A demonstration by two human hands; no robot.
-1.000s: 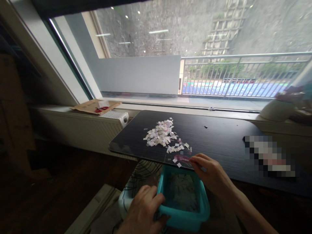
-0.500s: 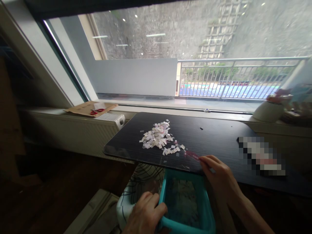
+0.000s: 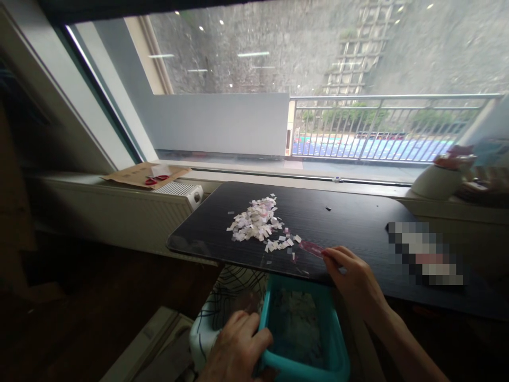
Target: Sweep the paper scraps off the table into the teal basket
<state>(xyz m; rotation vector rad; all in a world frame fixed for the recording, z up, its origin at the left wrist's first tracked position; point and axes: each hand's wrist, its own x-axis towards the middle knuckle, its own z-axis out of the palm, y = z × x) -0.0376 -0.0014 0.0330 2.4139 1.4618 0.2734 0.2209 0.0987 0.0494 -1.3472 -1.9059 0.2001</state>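
Note:
On the dark table [image 3: 350, 233] lies a heap of small cut paper pieces [image 3: 254, 223], mostly white, with a few strays toward the front edge. My right hand [image 3: 352, 270] pinches one end of a thin, see-through pink strip [image 3: 310, 248] whose far end reaches the stray pieces. Below the table edge stands a turquoise plastic bin [image 3: 341, 339] with pale pieces in its bottom. My left hand [image 3: 242, 342] is closed over the bin's left rim, its thumb on the inner side.
A patterned stool [image 3: 202, 323] is beside the bin. Red-handled scissors [image 3: 157, 180] lie on brown paper [image 3: 123, 176] by the radiator [image 3: 178, 193]. A blurred-out object [image 3: 427, 254] rests at the table's right. Behind is a window.
The pink strip and my right hand have shifted slightly left. One small white piece now lies nearer the table's front edge. My left hand stays on the bin's rim.

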